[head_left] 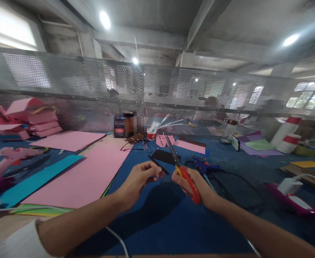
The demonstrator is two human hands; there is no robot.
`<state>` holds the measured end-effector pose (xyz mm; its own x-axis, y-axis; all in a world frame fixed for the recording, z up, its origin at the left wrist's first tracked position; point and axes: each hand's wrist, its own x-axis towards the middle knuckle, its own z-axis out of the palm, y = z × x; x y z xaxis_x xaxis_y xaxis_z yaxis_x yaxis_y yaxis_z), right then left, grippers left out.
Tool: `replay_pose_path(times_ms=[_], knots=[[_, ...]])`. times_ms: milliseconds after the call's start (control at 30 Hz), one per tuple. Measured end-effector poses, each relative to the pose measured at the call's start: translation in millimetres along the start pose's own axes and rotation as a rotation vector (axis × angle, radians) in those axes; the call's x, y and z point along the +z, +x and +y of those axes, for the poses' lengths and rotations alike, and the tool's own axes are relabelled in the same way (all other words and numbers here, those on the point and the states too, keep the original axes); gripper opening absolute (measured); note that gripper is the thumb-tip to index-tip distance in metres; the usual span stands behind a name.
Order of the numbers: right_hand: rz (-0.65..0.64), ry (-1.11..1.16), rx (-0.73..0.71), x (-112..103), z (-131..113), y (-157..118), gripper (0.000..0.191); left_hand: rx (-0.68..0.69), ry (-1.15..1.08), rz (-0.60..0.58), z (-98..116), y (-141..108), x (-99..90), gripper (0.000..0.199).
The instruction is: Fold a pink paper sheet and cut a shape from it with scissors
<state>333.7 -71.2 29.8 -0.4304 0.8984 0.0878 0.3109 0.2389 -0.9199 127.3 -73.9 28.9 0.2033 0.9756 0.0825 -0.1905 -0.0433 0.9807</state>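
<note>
So I've got two hands over the worktop and one thing in each. My left hand has a single thin black strip, the fingers closed in a pinch with thumb against fingertip, and the strip sticks out past them at both ends, one end angled up and away, the other down toward my right. My right hand is curled shut around the red and yellow handles of one pair of scissors, blades pointing up and away from me, just right of the strip. Can't really tell if the blades are touching anything. Right past my fingertips there's one black sheet, and a bit beyond that one pink dotted piece plus one pink strip. I count two glue guns: a blue glue gun just to the right beyond my right fingers, and a pink glue gun way off left. Also left of my left fingers are two big pink sheets, a near pink sheet and a far pink sheet, with one teal strip lying over the near one's edge. Straight ahead, well beyond my fingers, sit one paper cup of clear-ish sticks and one pair of glasses. Farther right there's one phone propped up near one jar.
</note>
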Motion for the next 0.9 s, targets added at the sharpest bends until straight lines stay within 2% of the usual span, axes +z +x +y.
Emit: replay_pose_path(times_ms=[167, 333, 500, 600, 700, 900], knots=[[0.025, 0.035, -0.014, 1.4, -2.6, -0.1, 0.032, -0.064, 0.01, -0.023, -3.3, -4.3, 4.6, 0.013], [-0.006, 0.078, -0.002, 0.0, -0.8, -1.3, 0.027, -0.09, 0.014, -0.047, -4.9, -3.3, 5.3, 0.017], [-0.018, 0.137, -0.008, -4.4, 9.2, 1.2, 0.024, -0.068, 0.006, -0.084, -5.5, -1.8, 5.6, 0.011], [-0.017, 0.133, -0.011, -6.3, 11.5, 2.5, 0.023, -0.048, 0.006, -0.08, -4.0, -1.5, 5.2, 0.015], [-0.035, 0.141, 0.012, -6.1, 6.0, 1.6, 0.021, -0.046, -0.01, -0.061, -2.6, -1.1, 4.0, 0.021], [-0.034, 0.106, 0.016, -5.9, -6.6, -1.8, 0.018, -0.028, 0.005, -0.045, -3.6, 1.3, 1.2, 0.016]])
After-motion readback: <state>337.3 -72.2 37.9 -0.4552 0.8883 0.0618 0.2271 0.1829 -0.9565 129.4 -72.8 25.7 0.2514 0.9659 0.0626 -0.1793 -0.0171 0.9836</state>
